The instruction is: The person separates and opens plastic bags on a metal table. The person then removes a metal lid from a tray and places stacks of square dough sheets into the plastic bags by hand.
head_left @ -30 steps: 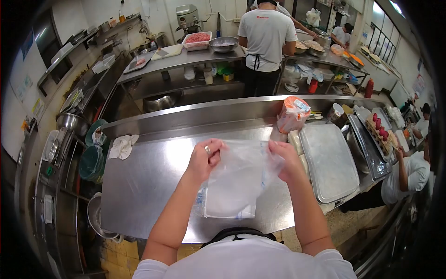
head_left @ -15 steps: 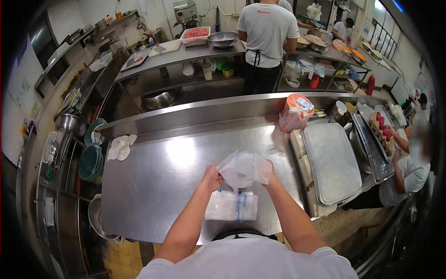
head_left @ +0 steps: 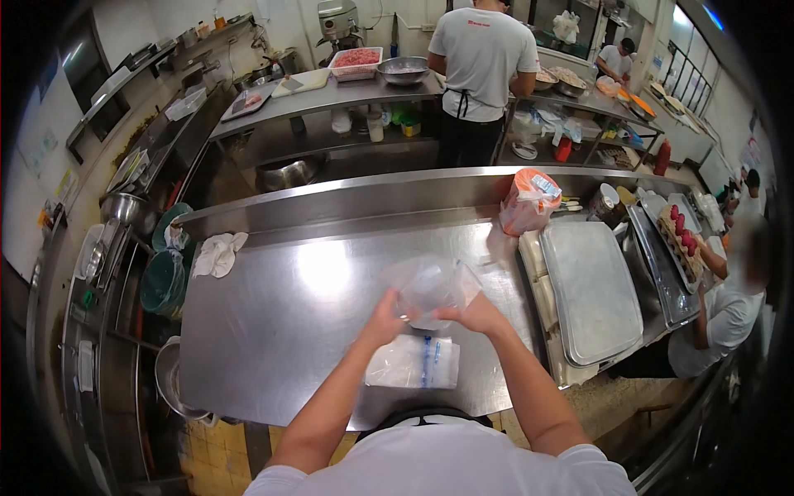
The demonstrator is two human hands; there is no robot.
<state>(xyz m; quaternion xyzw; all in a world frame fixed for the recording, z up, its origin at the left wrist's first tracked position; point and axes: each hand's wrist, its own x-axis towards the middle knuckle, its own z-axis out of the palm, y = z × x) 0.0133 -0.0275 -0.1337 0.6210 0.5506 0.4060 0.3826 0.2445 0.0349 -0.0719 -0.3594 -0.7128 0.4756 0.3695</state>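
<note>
A clear plastic bag [head_left: 426, 285] is spread above the steel table, its outline blurred by motion. My left hand [head_left: 385, 321] pinches its near left edge. My right hand [head_left: 474, 312] grips the right side, thumb pointing inward and fingers partly behind the film. Just below the hands, a flat packet of clear plastic bags [head_left: 412, 362] with a blue printed stripe lies on the table near my body.
The steel table [head_left: 273, 331] has a raised back edge. A white cloth [head_left: 219, 254] lies at its left. An orange-lidded tub in plastic [head_left: 529, 202] and lidded trays [head_left: 591, 289] stand right. One co-worker [head_left: 715, 318] handles an egg carton; another [head_left: 480, 66] stands behind.
The bag has spread wider and lost its folded drape. My right hand has shifted inward and turned, its thumb now toward the middle; my left hand has moved slightly.
</note>
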